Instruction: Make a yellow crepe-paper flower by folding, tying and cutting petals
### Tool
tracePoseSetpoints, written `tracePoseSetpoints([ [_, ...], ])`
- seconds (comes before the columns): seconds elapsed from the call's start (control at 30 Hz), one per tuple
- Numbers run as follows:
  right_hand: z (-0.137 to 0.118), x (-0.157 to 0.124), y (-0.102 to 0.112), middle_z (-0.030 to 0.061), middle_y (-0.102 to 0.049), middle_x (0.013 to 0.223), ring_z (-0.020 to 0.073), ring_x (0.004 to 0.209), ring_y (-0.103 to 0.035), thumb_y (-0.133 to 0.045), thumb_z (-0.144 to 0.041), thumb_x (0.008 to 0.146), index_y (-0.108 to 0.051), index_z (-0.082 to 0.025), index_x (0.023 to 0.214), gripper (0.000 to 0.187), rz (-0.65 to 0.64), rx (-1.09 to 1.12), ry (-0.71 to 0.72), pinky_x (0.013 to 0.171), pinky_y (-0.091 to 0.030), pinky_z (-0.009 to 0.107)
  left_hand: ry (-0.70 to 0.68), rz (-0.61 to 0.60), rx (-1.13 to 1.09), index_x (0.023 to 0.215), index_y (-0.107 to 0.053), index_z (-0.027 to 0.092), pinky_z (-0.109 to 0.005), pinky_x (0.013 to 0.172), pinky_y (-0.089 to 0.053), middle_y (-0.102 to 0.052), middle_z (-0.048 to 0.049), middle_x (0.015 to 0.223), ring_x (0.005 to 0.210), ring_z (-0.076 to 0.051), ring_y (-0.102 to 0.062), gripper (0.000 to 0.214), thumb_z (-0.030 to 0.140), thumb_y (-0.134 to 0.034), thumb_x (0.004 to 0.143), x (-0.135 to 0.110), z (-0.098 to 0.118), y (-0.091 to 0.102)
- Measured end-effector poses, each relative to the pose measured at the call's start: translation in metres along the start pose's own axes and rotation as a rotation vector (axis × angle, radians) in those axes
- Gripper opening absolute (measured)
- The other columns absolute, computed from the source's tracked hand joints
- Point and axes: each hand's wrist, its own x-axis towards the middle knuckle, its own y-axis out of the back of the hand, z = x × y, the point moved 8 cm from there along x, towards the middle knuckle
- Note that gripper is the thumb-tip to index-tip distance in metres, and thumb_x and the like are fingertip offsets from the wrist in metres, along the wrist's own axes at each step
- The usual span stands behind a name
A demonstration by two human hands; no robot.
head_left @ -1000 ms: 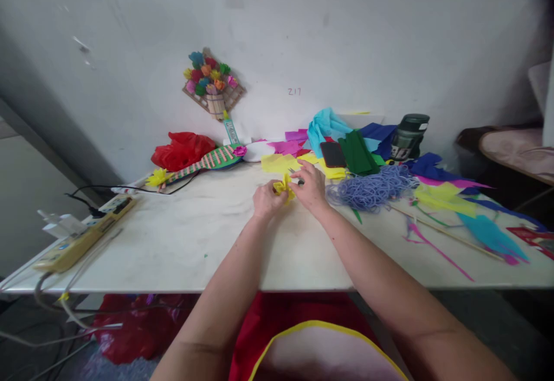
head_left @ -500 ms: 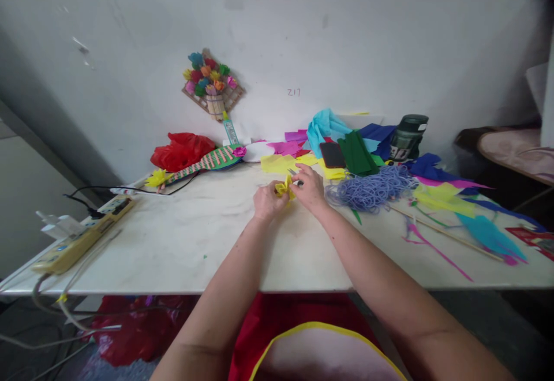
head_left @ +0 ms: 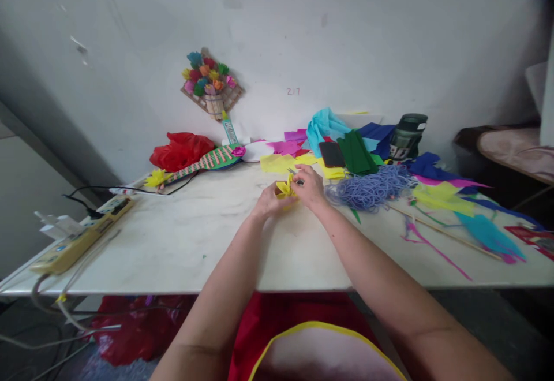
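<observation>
Over the middle of the table, my left hand (head_left: pixel 269 201) pinches a yellow crepe-paper flower (head_left: pixel 284 187), its petals spread between the fingers. My right hand (head_left: pixel 310 185) meets it from the right, fingers closed on what looks like a small pair of scissors (head_left: pixel 291 171). A pointed grey tip and a dark loop show; the rest is hidden by the fingers. Just beyond both hands lie yellow paper sheets (head_left: pixel 277 163). A tangle of purple-blue cord (head_left: pixel 372 187) sits close to the right hand.
Behind are a phone (head_left: pixel 332 154), folded green paper (head_left: pixel 357 153) and a dark jar (head_left: pixel 408 137). At left lie a striped green lute-shaped craft (head_left: pixel 216 159), a red plastic bag (head_left: pixel 182 150) and a power strip (head_left: pixel 82 236). A thin stick (head_left: pixel 445 232) and paper scraps lie right.
My left hand has turned a little, and the yellow flower's petals look more spread open. My right hand stays almost in place beside it.
</observation>
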Motion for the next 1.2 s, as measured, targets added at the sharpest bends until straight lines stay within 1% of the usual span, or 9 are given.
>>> tracePoseSetpoints([
  [0.1,-0.001,0.001,0.003,0.0046,-0.059,0.104,0.0215,0.095,-0.056,-0.057,-0.018,0.063,-0.055,-0.022,0.055,0.009,0.022,0.015,0.005,0.085,-0.042,0.039,-0.106,-0.081,0.013,0.109,-0.051,0.018,-0.029,0.077,-0.044,-0.061,-0.006,0.095,0.087,-0.018,-0.056,0.065,0.027,-0.075,0.049,-0.002,0.008,-0.006],
  [0.2,0.0,0.001,0.006,0.0053,-0.058,0.104,0.0213,0.095,-0.055,-0.057,-0.019,0.064,-0.053,-0.022,0.055,0.01,0.054,0.043,-0.004,0.084,-0.043,0.038,-0.173,-0.091,0.044,0.115,-0.046,0.02,-0.031,0.079,-0.044,-0.059,-0.006,0.1,0.091,-0.02,-0.056,0.075,0.024,-0.076,0.047,-0.003,0.013,-0.007],
  [0.4,0.017,0.002,0.009,0.0045,-0.059,0.099,0.0194,0.093,-0.055,-0.056,-0.021,0.063,-0.051,-0.021,0.053,0.011,0.148,0.146,-0.122,0.085,-0.043,0.035,-0.239,0.012,0.197,0.116,-0.044,0.017,-0.032,0.084,-0.043,-0.058,-0.0084,0.104,0.092,-0.02,-0.055,0.069,0.025,-0.071,0.053,-0.005,0.017,-0.005],
  [0.5,0.025,0.002,0.009,0.004,-0.06,0.098,0.0191,0.093,-0.056,-0.055,-0.021,0.062,-0.051,-0.021,0.053,0.009,0.165,0.182,-0.187,0.086,-0.043,0.034,-0.289,0.025,0.173,0.115,-0.044,0.02,-0.031,0.083,-0.044,-0.059,-0.0072,0.104,0.09,-0.018,-0.057,0.065,0.024,-0.069,0.055,-0.005,0.019,-0.006],
  [0.57,0.027,0.002,0.008,0.0042,-0.059,0.099,0.0197,0.093,-0.056,-0.056,-0.02,0.061,-0.051,-0.021,0.054,0.009,0.146,0.193,-0.219,0.086,-0.043,0.035,-0.281,0.046,0.116,0.111,-0.048,0.018,-0.03,0.08,-0.045,-0.061,-0.007,0.1,0.087,-0.017,-0.058,0.056,0.026,-0.067,0.058,-0.003,0.016,-0.004],
  [0.67,0.024,0.002,0.006,0.0044,-0.059,0.101,0.0204,0.095,-0.055,-0.057,-0.019,0.06,-0.053,-0.021,0.054,0.007,0.114,0.217,-0.223,0.087,-0.042,0.035,-0.235,0.078,0.048,0.094,-0.057,0.014,-0.028,0.074,-0.046,-0.064,-0.0061,0.087,0.079,-0.017,-0.059,0.034,0.027,-0.064,0.063,0.004,0.007,0.001],
  [0.73,0.021,0.002,0.006,0.0043,-0.058,0.104,0.0206,0.097,-0.054,-0.057,-0.019,0.06,-0.053,-0.021,0.055,0.006,0.1,0.23,-0.211,0.088,-0.041,0.036,-0.201,0.103,0.004,0.087,-0.058,0.013,-0.027,0.069,-0.046,-0.064,-0.0054,0.081,0.075,-0.017,-0.059,0.028,0.027,-0.063,0.063,0.008,0.0,0.005],
  [1.0,0.025,0.003,-0.005,0.0029,-0.054,0.117,0.0198,0.105,-0.05,-0.054,-0.017,0.059,-0.055,-0.019,0.057,0.003,-0.066,0.216,-0.26,0.091,-0.038,0.034,-0.168,0.119,-0.004,0.082,-0.061,0.011,-0.023,0.06,-0.042,-0.063,-0.0037,0.073,0.068,-0.015,-0.057,0.028,0.03,-0.063,0.062,0.013,-0.01,0.009],
  [1.2,0.02,0.003,-0.002,0.0019,-0.056,0.107,0.0185,0.099,-0.052,-0.05,-0.017,0.059,-0.052,-0.019,0.054,0.005,-0.057,0.244,-0.223,0.085,-0.04,0.032,-0.12,0.129,-0.055,0.079,-0.062,0.01,-0.022,0.058,-0.04,-0.061,-0.0028,0.07,0.063,-0.013,-0.053,0.028,0.032,-0.064,0.061,0.013,-0.011,0.01],
])
